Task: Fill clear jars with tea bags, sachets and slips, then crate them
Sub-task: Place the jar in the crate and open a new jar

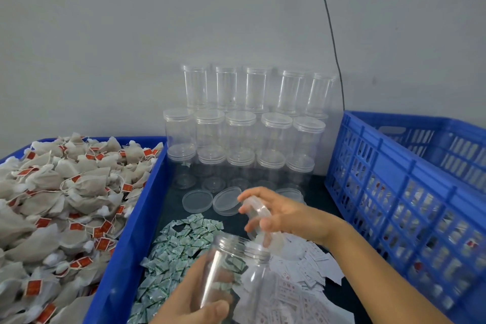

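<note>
The left hand (200, 294) grips an open clear jar (231, 268) low in the view, its fingers curled round the wall, the threaded mouth tilted up and away above the sachets and slips. The jar looks empty, though what shows through its wall makes that hard to judge. The right hand (278, 213) holds a clear lid (256, 214) just above that mouth, pinched between thumb and fingers; the lid is blurred, so its exact tilt cannot be told. This reads as the start of one jar's cycle: uncapped, nothing yet inside. Much is left, since a stack of capped empty jars (242, 129) stands in rows against the wall, and two loose lids (210, 200) lie on the dark worktop (334, 294) before them. The supplies are plentiful: a heap of tea bags (60, 200) in the blue tray (136, 218) at left, green sachets (178, 247) and white slips (297, 287) spread on the worktop. Some work seems done, because the blue crate (405, 192) at right shows red and white shapes through its slots, likely filled jars, but its walls hide how many. The left hand's fingertips and both forearms run out of view.
</note>
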